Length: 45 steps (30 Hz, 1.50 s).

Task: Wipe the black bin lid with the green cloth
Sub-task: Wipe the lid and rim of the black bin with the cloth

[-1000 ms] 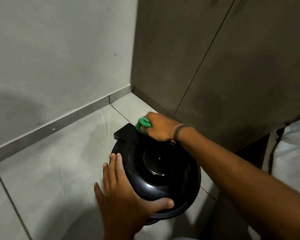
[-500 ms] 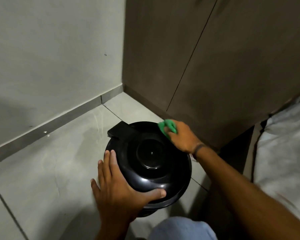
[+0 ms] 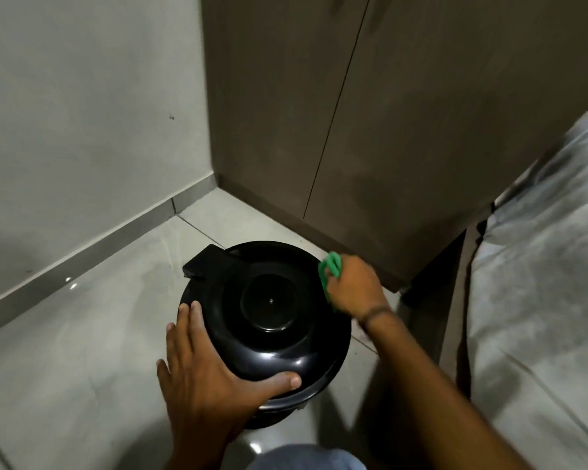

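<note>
A round glossy black bin lid (image 3: 269,300) with a raised centre disc and a hinge tab at its far left sits on a bin on the tiled floor. My left hand (image 3: 204,378) presses flat on the lid's near left rim, thumb laid along the front edge. My right hand (image 3: 353,286) is closed on a bunched green cloth (image 3: 331,269) and holds it against the lid's far right rim. Most of the cloth is hidden under my fingers.
A brown cabinet (image 3: 404,130) stands right behind the bin. A grey wall (image 3: 82,113) with a skirting strip runs on the left. Pale fabric (image 3: 540,283) fills the right side. My knee in blue cloth (image 3: 302,457) shows at the bottom edge.
My right hand has slid the green cloth clockwise along the lid's far rim, from near the hinge tab to the right side. The left hand has kept its hold on the rim.
</note>
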### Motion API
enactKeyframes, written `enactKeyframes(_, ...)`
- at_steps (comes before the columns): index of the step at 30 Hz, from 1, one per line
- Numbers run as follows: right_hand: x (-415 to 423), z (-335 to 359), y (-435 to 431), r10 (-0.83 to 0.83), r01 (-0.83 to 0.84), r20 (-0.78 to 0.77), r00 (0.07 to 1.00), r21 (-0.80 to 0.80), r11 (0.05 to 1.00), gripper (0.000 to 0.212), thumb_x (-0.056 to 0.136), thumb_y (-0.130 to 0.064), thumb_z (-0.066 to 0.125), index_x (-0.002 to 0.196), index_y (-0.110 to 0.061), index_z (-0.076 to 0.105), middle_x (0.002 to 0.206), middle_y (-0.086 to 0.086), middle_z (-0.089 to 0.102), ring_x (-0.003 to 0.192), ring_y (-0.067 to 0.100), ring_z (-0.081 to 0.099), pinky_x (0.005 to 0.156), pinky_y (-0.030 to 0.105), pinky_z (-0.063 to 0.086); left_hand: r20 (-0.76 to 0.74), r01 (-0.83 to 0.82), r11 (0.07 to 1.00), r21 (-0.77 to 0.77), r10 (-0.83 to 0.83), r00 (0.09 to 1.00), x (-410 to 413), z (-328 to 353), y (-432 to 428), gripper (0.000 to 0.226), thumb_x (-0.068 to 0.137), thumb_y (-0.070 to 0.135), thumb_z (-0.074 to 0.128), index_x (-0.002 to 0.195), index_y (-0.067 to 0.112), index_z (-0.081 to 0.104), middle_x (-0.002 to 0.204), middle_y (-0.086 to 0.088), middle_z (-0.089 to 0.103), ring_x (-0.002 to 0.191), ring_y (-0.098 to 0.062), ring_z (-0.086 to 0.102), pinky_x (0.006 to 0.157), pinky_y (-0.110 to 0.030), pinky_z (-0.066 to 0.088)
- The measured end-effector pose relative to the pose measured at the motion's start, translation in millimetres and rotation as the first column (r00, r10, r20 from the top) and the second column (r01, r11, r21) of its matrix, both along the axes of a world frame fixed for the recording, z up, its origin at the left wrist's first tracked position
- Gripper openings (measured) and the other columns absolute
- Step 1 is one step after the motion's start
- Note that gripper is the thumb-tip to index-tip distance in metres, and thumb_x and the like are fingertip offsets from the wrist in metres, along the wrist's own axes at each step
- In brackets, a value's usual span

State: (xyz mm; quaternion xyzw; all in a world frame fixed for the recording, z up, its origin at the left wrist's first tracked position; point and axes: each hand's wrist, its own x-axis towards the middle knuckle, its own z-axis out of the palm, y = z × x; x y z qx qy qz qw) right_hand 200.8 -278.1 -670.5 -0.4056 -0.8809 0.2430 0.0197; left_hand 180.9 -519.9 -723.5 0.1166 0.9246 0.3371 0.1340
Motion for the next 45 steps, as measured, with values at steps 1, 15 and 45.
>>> enactKeyframes(1,-31.4,7.0,8.3,0.073,-0.073,0.028,0.997,-0.02,0.997,0.028,0.095,-0.028,0.061,0.105,-0.003,0.072,0.111,0.023,0.074,0.105,0.043,0.069,0.087,0.04,0.056,-0.001,0.0,1.0,0.006,0.0,1.0,0.4,0.8,0.1,0.186,0.011,0.105,0.07,0.167,0.031,0.003,0.178,0.002,0.015,0.165,-0.032,0.018,0.124,-0.068,0.033)
enactKeyframes(15,56.3,-25.5,-69.4,0.136,-0.112,-0.198,0.971,0.129,0.985,0.055,0.079,-0.001,0.06,0.13,-0.02,0.06,0.13,0.003,0.057,0.116,0.029,0.052,0.099,0.034,0.042,0.008,-0.033,0.998,0.05,0.033,0.999,1.3,0.8,-2.9,0.183,0.014,0.108,0.066,0.168,0.032,0.001,0.178,0.004,0.013,0.166,-0.03,0.015,0.127,-0.069,0.027)
enactKeyframes(45,-14.2,-9.0,-51.2,0.359,-0.343,-0.093,0.929,0.153,0.927,0.035,0.086,-0.011,0.064,0.119,-0.026,0.066,0.124,-0.001,0.065,0.114,0.026,0.055,0.099,0.035,0.047,0.23,0.838,0.046,-0.543,-0.952,0.201,-189.6,73.9,24.6,0.175,0.037,0.065,0.103,0.167,0.048,-0.012,0.18,0.014,-0.015,0.157,-0.015,-0.04,0.123,-0.074,-0.021)
